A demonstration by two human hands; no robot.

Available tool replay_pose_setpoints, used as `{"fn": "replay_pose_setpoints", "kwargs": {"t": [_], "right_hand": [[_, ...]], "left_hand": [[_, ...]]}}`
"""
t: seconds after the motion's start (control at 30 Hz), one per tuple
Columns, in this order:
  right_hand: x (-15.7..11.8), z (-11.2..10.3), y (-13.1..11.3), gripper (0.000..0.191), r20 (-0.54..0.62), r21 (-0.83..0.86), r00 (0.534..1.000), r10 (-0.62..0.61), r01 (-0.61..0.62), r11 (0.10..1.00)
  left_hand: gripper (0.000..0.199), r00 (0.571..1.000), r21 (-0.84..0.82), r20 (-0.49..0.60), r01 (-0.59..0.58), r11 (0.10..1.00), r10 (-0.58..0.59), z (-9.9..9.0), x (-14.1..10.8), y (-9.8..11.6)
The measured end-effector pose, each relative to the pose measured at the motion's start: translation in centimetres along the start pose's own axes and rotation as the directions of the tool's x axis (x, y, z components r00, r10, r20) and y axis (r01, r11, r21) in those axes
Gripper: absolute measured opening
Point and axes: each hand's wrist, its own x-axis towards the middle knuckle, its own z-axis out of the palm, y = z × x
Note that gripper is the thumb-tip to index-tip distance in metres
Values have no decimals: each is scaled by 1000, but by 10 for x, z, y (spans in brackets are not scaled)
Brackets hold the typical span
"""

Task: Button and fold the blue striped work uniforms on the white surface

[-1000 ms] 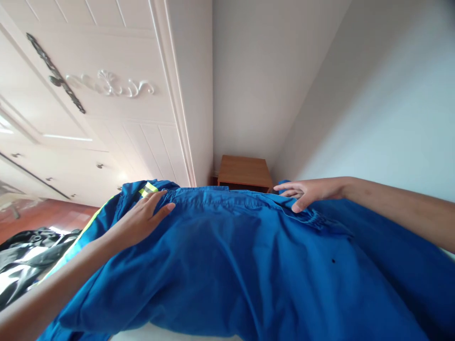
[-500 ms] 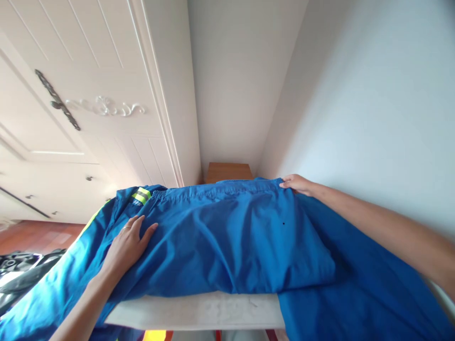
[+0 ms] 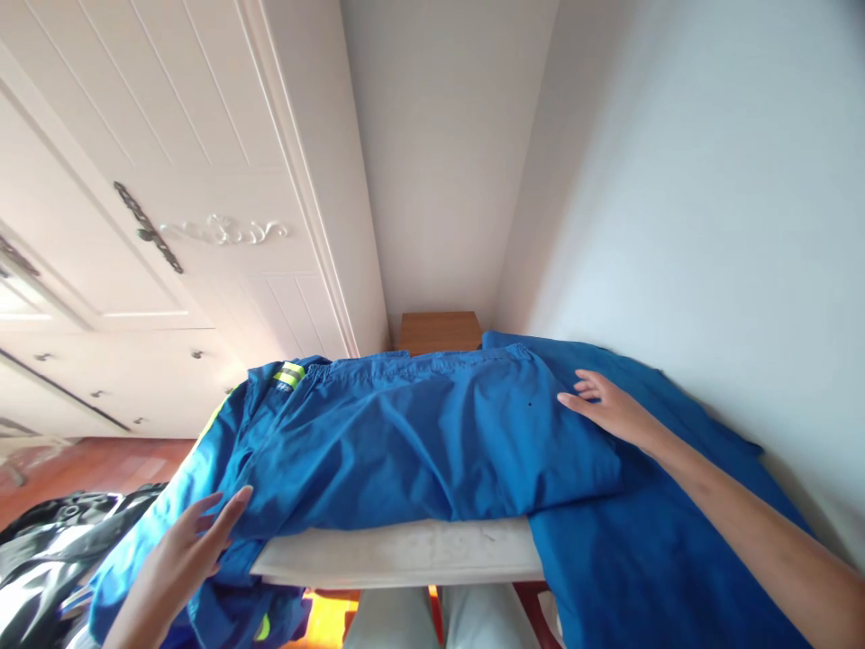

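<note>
My left hand (image 3: 174, 557) and right hand (image 3: 612, 410) are apart, gripping nothing, with the blue garment (image 3: 419, 442) between them, likely soft and floppy, best held by its gathered waistband (image 3: 425, 364) ahead.

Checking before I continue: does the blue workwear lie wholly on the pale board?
Partly off: the blue workwear drops below the pale board at left and right.

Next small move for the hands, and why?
I'd probably sweep the open right hand lightly across the blue cloth garment with the gathered far edge: diagonal creases mark its middle, and that hand appears to grip nothing.
</note>
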Motion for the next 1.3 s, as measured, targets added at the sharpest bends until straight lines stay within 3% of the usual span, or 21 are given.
{"fn": "replay_pose_setpoints", "kwargs": {"t": [0.1,0.23,0.33,0.4,0.47,0.63,0.77,0.87,0.93,1.03,1.13,1.2,1.27,1.3], "right_hand": [[-50,-11,20,91,-8,-43,996,94,-95,995],[-83,-10,13,77,133,-64,980,149,-141,988],[-94,-1,-7,62,207,73,961,185,-204,976],[-97,2,-18,57,212,221,959,189,-236,946],[-99,1,-27,53,184,359,969,164,-222,906],[-98,-23,-35,45,109,571,984,138,-176,802],[-105,-28,-18,42,174,535,969,177,-244,809],[-112,-21,5,46,233,476,959,163,-259,840],[-115,-18,17,55,231,402,960,157,-241,883],[-115,-19,19,69,108,140,984,142,-156,978],[-114,-21,-9,71,-89,-167,990,-105,89,982],[-114,-14,-44,66,-123,-254,939,-322,284,924],[-109,8,-86,58,-85,-231,872,-481,452,861],[-105,26,-107,53,-56,-201,833,-550,530,824]], "left_hand": [[65,984,-289,108,167,943,-141,2,-9,5],[65,977,-434,153,202,878,-149,-1,-21,21],[59,975,-645,168,219,732,-144,3,-24,24],[50,981,-765,145,196,613,-132,8,-23,25],[43,990,-820,110,143,554,-94,12,-19,24],[43,996,-814,14,62,577,-87,5,-13,17],[52,985,-769,-39,78,634,-169,4,-24,8],[62,976,-777,-22,120,618,-217,7,-36,4],[61,982,-732,9,134,668,-188,4,-41,1],[63,994,-485,-48,63,872,-99,-12,-42,0],[75,964,-62,-249,-114,992,95,-30,-38,15],[77,908,159,-314,-237,958,277,-30,-34,37],[73,849,265,-252,-402,877,465,-14,-28,66],[69,788,298,-190,-523,799,586,0,-24,82]]}}
